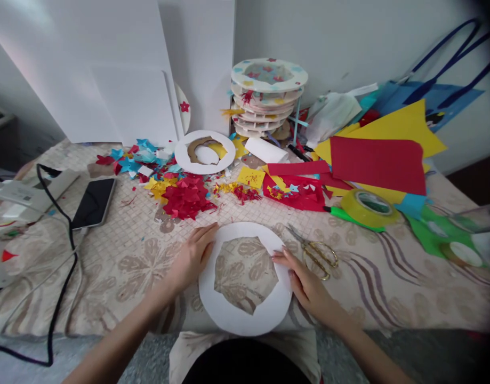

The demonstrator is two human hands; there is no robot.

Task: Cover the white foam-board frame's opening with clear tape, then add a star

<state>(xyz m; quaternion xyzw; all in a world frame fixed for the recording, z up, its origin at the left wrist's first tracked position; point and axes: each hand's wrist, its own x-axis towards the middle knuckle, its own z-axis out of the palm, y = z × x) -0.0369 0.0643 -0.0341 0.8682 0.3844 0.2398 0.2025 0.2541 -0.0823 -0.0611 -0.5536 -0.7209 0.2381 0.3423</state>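
A white paper ring [245, 314] with a jagged cut-out centre lies flat on the patterned cloth in front of me. My left hand [192, 256] rests on its left rim, fingers stretched out flat. On the right rim lies my right hand [304, 280], fingers extended and touching the inner edge. Neither hand holds anything. Gold-handled scissors [319, 253] lie just right of the ring.
Piles of red [186, 197], yellow and blue paper scraps, a second white ring [205, 152], a stack of decorated rings [266, 96], red [376, 162] and yellow sheets, a yellow tape roll [367, 208], a phone [93, 202] and a black cable [61, 256] lie around.
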